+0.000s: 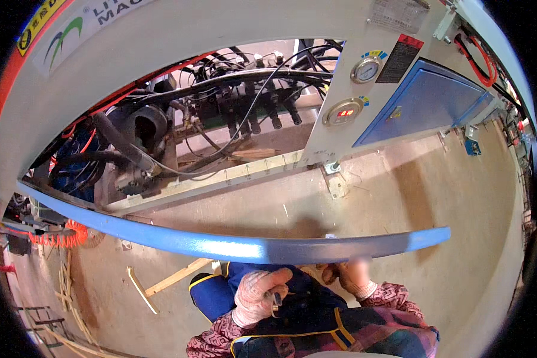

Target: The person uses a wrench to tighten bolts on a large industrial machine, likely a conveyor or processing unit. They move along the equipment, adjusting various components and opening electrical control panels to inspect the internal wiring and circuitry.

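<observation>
My left hand (pixel 259 292), in a pale work glove, is closed around a small dark metal piece (pixel 276 301) that pokes out below the fingers. Its kind is too small to make out. My right hand (pixel 353 279), also gloved, is just under the right half of a long blue panel (pixel 209 246), seen almost edge-on. The fingers of that hand are curled, and the panel's edge partly covers them. Whether it grips the panel or a small thing beside it is hidden.
Beyond the panel stands a white machine (pixel 220 27) with black hoses (pixel 116 140) in its opening. A pressure gauge (pixel 367 70), a red-lit display (pixel 344 113) and a blue cover (pixel 420 104) are on its right. Wooden strips (pixel 176 277) and an orange coiled hose (pixel 62 237) are at left.
</observation>
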{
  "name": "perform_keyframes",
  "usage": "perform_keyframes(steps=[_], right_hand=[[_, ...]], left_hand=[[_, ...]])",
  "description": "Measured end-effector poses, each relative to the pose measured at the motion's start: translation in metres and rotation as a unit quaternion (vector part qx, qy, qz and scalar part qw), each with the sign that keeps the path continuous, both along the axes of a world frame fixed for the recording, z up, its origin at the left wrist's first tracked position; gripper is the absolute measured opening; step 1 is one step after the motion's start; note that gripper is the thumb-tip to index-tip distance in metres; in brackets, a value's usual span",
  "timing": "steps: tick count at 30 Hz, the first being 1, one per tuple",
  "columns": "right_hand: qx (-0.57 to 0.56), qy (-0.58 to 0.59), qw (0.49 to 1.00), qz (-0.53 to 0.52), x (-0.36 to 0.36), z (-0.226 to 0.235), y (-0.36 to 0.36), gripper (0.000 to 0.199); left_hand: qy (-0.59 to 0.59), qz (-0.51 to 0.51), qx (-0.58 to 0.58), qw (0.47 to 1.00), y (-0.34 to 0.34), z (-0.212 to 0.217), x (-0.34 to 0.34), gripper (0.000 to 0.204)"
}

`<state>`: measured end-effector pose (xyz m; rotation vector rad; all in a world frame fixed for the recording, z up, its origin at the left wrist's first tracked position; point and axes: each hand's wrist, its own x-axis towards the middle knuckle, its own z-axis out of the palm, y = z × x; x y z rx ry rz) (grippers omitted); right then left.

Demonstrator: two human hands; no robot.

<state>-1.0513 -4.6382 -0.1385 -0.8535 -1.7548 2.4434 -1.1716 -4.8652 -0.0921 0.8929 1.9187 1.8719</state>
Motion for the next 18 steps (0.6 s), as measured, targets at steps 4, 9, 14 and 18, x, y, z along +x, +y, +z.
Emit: perform_keyframes(steps=[4,9,14,18], right_hand=[[0.074,-0.020,0.996,-0.049,0.020,-0.026,-0.003,0.035],[0.170,-0.071,0.981,-0.062,0.003,-0.004,-0.023,0.023],[0.328,-0.112,0.937,-0.043,0.011,0.000,-0.025,0.022],[0.161,-0.084,0.981,-0.062,0.035,-0.041,-0.018,0.022]], left_hand=[[0.035,-0.054,-0.060,0.996,-0.011,0.015,0.002,0.017],[0.087,-0.068,-0.019,0.994,-0.027,0.006,-0.001,0.023],[0.097,-0.044,-0.051,0.993,-0.036,-0.006,0.001,0.028],[0.051,-0.029,-0.071,0.996,-0.033,-0.013,0.011,0.047]])
